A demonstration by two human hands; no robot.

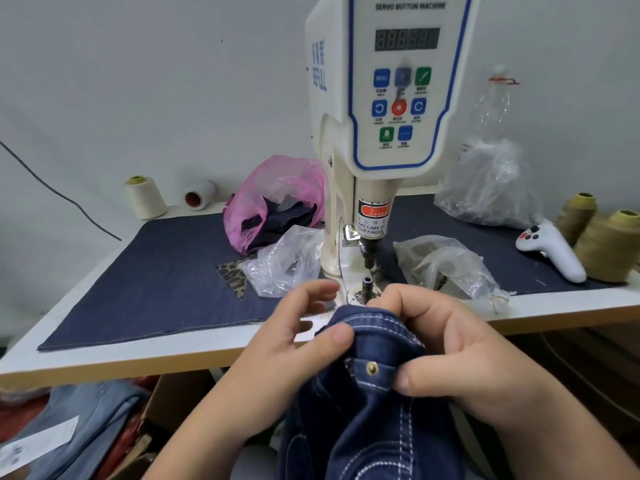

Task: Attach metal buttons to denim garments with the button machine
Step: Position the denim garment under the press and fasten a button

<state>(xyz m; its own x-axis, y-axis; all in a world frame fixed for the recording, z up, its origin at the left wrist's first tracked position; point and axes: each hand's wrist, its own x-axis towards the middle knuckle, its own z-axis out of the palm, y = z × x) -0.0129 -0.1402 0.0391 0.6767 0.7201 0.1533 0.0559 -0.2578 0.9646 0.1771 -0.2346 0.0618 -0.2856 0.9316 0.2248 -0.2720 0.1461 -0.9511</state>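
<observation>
From the head view, both hands hold a dark blue denim garment (367, 403) with white stitching at the near edge of the tabletop (145, 358), just in front of the button machine (391, 98). The left hand (294, 341) pinches the folded top edge of the garment, with its thumb pressed on the cloth and its other fingers (311, 294) loosely spread above it. The right hand (450, 344) grips the same fold from the right, with its fingers curled over the top and its thumb pressed on the near face. A small brass metal button (371, 367) sits in the denim between the two thumbs. The fold lies just near of the machine's lower post (366, 284), below the plunger (367, 254).

A dark blue cloth mat (156, 278) covers the tabletop. Left of the machine lie a pink plastic bag (277, 188) with dark scraps inside and a clear bag (287, 261). Right of it lie another clear bag (446, 261) and, farther back, a big clear bag (491, 185). At far left stands a cream thread cone (143, 197), at far right olive thread cones (609, 247) beside a white controller (550, 247)
</observation>
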